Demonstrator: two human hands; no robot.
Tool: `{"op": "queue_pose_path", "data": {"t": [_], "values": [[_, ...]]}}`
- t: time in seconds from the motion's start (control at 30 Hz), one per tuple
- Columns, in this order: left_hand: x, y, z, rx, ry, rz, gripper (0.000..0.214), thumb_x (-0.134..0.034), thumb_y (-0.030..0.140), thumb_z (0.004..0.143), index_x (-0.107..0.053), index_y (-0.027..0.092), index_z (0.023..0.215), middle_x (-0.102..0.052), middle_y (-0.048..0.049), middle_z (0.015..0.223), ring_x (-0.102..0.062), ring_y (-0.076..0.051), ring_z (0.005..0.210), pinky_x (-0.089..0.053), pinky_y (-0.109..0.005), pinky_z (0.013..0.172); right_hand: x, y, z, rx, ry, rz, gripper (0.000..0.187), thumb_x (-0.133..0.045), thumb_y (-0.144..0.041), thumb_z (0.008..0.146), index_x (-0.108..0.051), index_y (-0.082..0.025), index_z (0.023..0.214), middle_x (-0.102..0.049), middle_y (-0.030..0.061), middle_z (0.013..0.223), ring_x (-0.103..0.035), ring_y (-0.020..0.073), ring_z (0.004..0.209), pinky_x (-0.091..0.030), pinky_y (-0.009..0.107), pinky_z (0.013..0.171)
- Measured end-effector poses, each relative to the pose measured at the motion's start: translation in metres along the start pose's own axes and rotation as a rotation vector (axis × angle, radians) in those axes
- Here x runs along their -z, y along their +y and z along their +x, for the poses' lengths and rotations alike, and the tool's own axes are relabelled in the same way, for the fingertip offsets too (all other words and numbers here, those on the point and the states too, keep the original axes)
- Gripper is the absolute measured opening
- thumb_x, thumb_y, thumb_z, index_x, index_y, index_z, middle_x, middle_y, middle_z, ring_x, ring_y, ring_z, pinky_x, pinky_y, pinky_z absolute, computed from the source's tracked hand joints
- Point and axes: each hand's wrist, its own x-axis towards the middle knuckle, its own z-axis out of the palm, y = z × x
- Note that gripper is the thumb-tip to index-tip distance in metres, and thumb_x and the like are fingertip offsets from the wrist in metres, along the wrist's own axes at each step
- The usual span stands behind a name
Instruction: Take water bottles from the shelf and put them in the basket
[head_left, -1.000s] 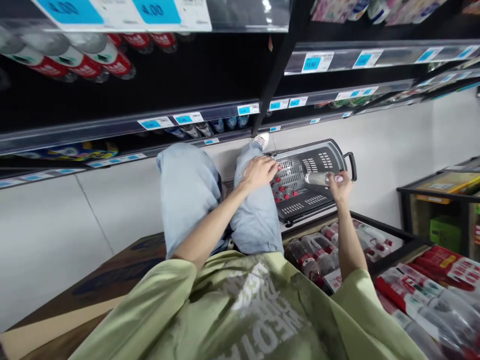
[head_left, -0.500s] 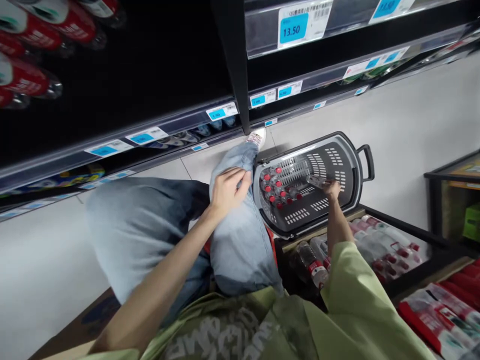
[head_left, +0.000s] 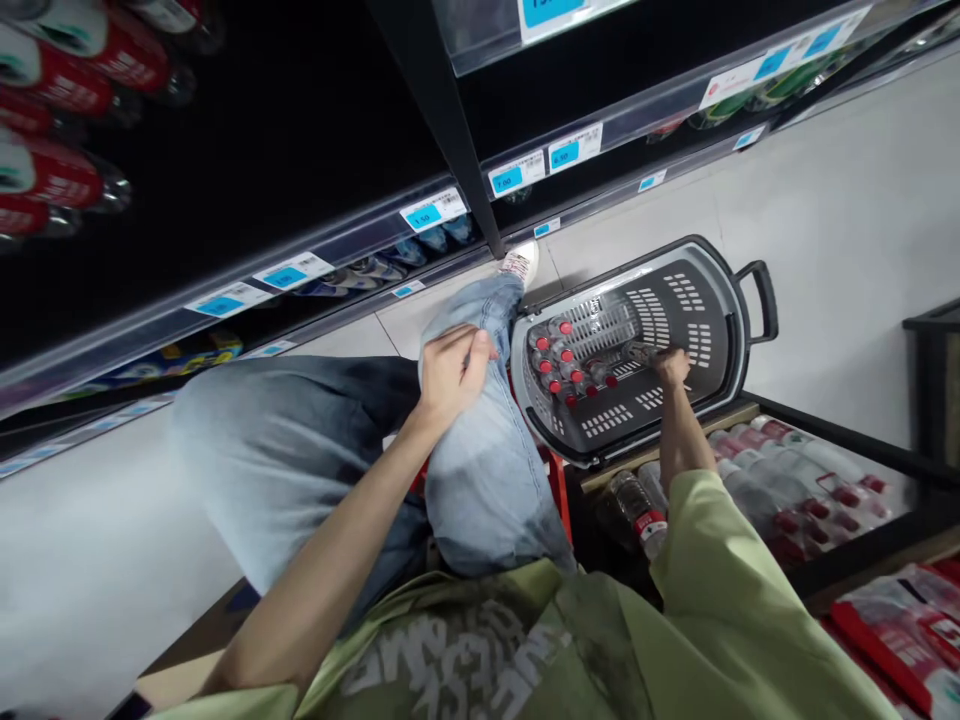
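My left hand (head_left: 454,372) rests on the knee of my jeans, its fingers loosely bent over the denim and nothing seen in it. Inside the grey shopping basket (head_left: 731,300) my right hand (head_left: 673,367) is closed on one end of a clear plastic bottle (head_left: 639,352). That bottle lies low and points left towards a cluster of small bottles with red caps (head_left: 559,358). They stand together at the basket's left end. My fingers partly hide the held bottle's near end.
Dark shelves with price tags (head_left: 433,210) run along the far side, with red-labelled bottles (head_left: 67,70) at upper left. A bin of large bottles (head_left: 795,480) stands beside the basket at right. Red-and-white packs (head_left: 900,620) lie at lower right. The basket's handle (head_left: 766,300) juts out right.
The view has shifted slightly, so the basket and right-hand bins appear farther right. My right hand is still on the bottle in the basket, and my left hand stays on the knee.
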Motion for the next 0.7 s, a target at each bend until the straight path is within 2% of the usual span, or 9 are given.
{"op": "queue_pose_path", "data": {"t": [0.07, 0.13, 0.2, 0.3, 0.37, 0.43, 0.5, 0.6, 0.7], "values": [[-0.003, 0.000, 0.001, -0.001, -0.005, 0.008, 0.066, -0.034, 0.055, 0.122, -0.065, 0.025, 0.073, -0.074, -0.0076, 0.076, -0.074, -0.024, 0.077, -0.060, -0.041, 0.084, 0.004, -0.003, -0.007, -0.062, -0.032, -0.001, 0.047, -0.072, -0.018, 0.087, -0.081, -0.002, 0.130, -0.067, 0.0336, 0.137, -0.074, 0.0359, 0.111, -0.060, 0.048, 0.101], [-0.005, -0.001, 0.003, 0.003, -0.009, 0.015, 0.065, -0.035, 0.055, 0.122, -0.064, 0.025, 0.072, -0.074, -0.0075, 0.077, -0.074, -0.024, 0.077, -0.060, -0.041, 0.085, 0.014, -0.008, -0.013, -0.069, -0.034, 0.001, 0.052, -0.072, -0.022, 0.092, -0.078, -0.004, 0.140, -0.059, 0.0359, 0.153, -0.070, 0.0424, 0.127, -0.059, 0.053, 0.107], [-0.008, -0.002, 0.004, 0.016, -0.009, 0.020, 0.065, -0.034, 0.055, 0.121, -0.064, 0.025, 0.072, -0.074, -0.0077, 0.077, -0.074, -0.024, 0.078, -0.060, -0.041, 0.086, 0.029, -0.020, -0.022, 0.006, 0.028, 0.031, 0.055, -0.070, -0.027, 0.097, -0.074, -0.006, 0.148, -0.053, 0.0346, 0.163, -0.060, 0.0467, 0.144, -0.054, 0.058, 0.116], [-0.016, -0.003, 0.006, 0.039, -0.009, 0.038, 0.064, -0.032, 0.053, 0.121, -0.063, 0.025, 0.073, -0.074, -0.0089, 0.080, -0.075, -0.025, 0.082, -0.060, -0.042, 0.090, 0.049, -0.057, -0.053, 0.217, 0.160, 0.186, 0.052, -0.061, -0.026, 0.102, -0.071, -0.007, 0.150, -0.056, 0.0313, 0.163, -0.054, 0.0419, 0.150, -0.046, 0.057, 0.126], [-0.023, -0.002, 0.008, 0.042, 0.007, 0.074, 0.063, -0.030, 0.050, 0.121, -0.064, 0.025, 0.074, -0.074, -0.0105, 0.083, -0.075, -0.027, 0.086, -0.061, -0.044, 0.094, 0.052, -0.096, -0.095, 0.406, 0.206, 0.331, 0.048, -0.055, -0.024, 0.102, -0.073, -0.008, 0.144, -0.060, 0.0292, 0.158, -0.055, 0.0375, 0.149, -0.043, 0.054, 0.130], [-0.029, 0.001, 0.010, 0.021, 0.026, 0.122, 0.058, -0.031, 0.044, 0.121, -0.066, 0.024, 0.079, -0.076, -0.0122, 0.088, -0.075, -0.029, 0.094, -0.060, -0.048, 0.100, 0.046, -0.139, -0.150, 0.626, 0.227, 0.462, 0.047, -0.052, -0.026, 0.104, -0.074, -0.011, 0.143, -0.062, 0.0265, 0.159, -0.055, 0.0364, 0.152, -0.043, 0.054, 0.133], [-0.033, 0.004, 0.012, -0.009, 0.030, 0.162, 0.050, -0.034, 0.037, 0.120, -0.071, 0.023, 0.089, -0.079, -0.0132, 0.101, -0.074, -0.030, 0.108, -0.059, -0.050, 0.108, 0.036, -0.177, -0.209, 0.820, 0.160, 0.557, 0.048, -0.048, -0.028, 0.108, -0.074, -0.014, 0.146, -0.066, 0.0234, 0.159, -0.056, 0.0357, 0.153, -0.046, 0.053, 0.132], [-0.030, 0.005, 0.011, -0.021, 0.000, 0.200, 0.040, -0.039, 0.028, 0.117, -0.075, 0.022, 0.101, -0.081, -0.0137, 0.118, -0.070, -0.031, 0.125, -0.054, -0.051, 0.118, 0.031, -0.208, -0.275, 0.934, -0.026, 0.546, 0.054, -0.044, -0.023, 0.110, -0.071, -0.012, 0.155, -0.075, 0.0226, 0.149, -0.069, 0.0352, 0.140, -0.056, 0.049, 0.122], [-0.022, 0.000, 0.007, 0.009, -0.031, 0.188, 0.036, -0.042, 0.023, 0.115, -0.073, 0.021, 0.097, -0.081, -0.0143, 0.116, -0.070, -0.031, 0.123, -0.054, -0.050, 0.119, 0.040, -0.215, -0.303, 0.950, -0.085, 0.370, 0.056, -0.044, -0.017, 0.108, -0.071, -0.006, 0.156, -0.073, 0.0277, 0.153, -0.068, 0.0391, 0.144, -0.055, 0.049, 0.123]]}}
